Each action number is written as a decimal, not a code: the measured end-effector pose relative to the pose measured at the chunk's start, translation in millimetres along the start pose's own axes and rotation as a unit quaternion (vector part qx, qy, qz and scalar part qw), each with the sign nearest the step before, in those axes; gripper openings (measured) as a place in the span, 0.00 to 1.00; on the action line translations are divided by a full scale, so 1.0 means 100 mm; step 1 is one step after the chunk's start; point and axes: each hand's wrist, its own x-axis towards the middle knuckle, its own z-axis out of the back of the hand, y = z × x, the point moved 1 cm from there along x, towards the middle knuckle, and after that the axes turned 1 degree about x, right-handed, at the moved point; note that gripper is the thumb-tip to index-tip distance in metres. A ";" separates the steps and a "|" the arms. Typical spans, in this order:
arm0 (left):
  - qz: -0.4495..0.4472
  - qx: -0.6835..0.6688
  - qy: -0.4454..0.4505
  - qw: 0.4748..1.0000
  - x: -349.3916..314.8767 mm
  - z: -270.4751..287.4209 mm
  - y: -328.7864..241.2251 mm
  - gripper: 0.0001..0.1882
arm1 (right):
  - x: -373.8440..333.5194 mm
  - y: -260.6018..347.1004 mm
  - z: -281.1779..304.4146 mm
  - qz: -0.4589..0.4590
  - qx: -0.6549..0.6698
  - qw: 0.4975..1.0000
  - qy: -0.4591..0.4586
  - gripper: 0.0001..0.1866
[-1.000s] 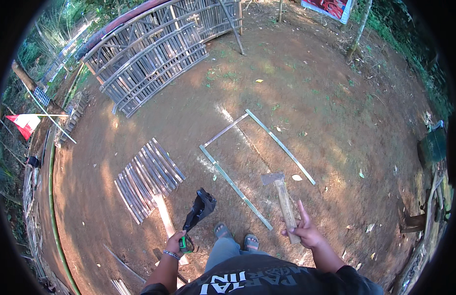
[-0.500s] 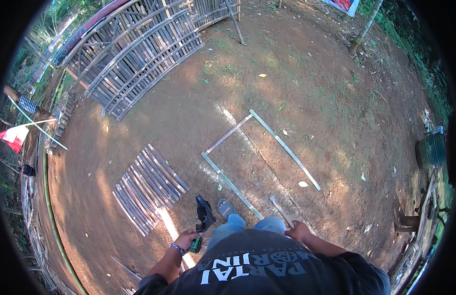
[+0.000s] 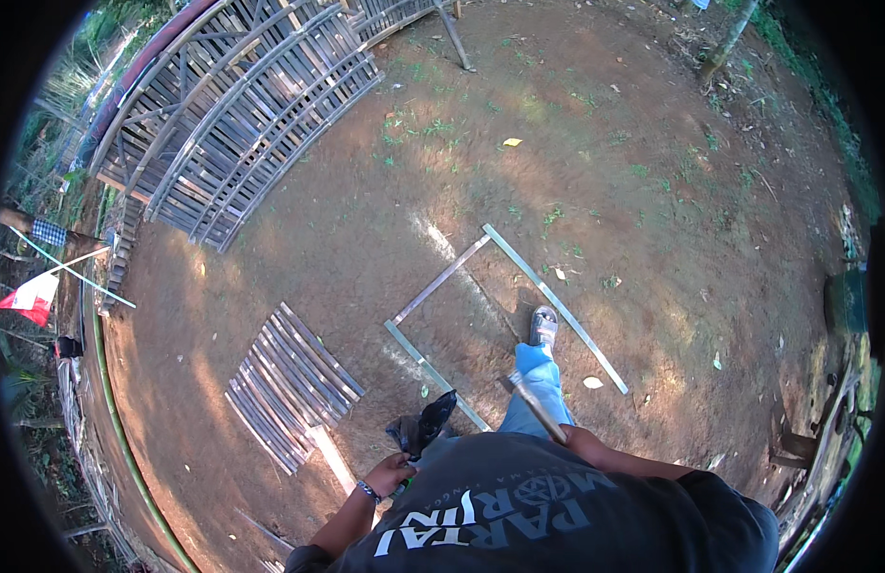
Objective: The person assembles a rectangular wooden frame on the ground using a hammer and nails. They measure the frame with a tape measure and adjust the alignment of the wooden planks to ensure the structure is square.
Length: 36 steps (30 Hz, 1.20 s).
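Slats make up most of the scene: three pale ones form an open-sided frame (image 3: 504, 315) on the bare dirt, and beside the frame, on its left, lies one mat of dark bamboo strips (image 3: 291, 382), perhaps a dozen of them, too close-packed to count surely. Beyond the frame, toward the upper left, several large bamboo lattice panels (image 3: 242, 115) lie overlapped. One small red and white flag (image 3: 30, 296) hangs at the far left edge, well apart from the frame. A single yellow leaf (image 3: 511, 142) lies on the ground above the frame.

One foot in a grey sandal (image 3: 543, 327) stands inside the frame, close to its long right slat, the blue-trousered leg crossing the near slat and hiding part of it. The person's dark shirt (image 3: 547, 516) fills the lower middle and covers the ground below the frame.

The left hand (image 3: 390, 473) is closed around the grip of one black power tool (image 3: 425, 425), which points up toward the frame's near left corner. The right hand (image 3: 578, 441) is clamped on the wooden handle of one hammer-like tool (image 3: 533, 406); its head sits over the trouser leg just below the frame and is too blurred to name for certain
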 end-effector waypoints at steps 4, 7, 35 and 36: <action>0.016 0.118 0.032 0.992 0.33 -0.48 -0.62 0.34 | 0.41 0.10 0.94 -0.019 -0.076 0.995 0.068 0.13; 0.065 0.006 0.057 0.996 0.56 -1.00 -1.20 0.29 | 0.58 -0.08 1.53 0.112 -0.149 0.981 0.048 0.13; -0.002 -0.119 0.099 0.988 2.54 -1.20 -2.48 0.46 | 0.76 0.60 2.51 -0.177 0.217 0.946 0.166 0.21; 0.002 -0.152 0.099 0.983 2.68 -1.15 -2.45 0.47 | 0.59 0.89 2.57 -0.174 0.253 0.935 0.180 0.23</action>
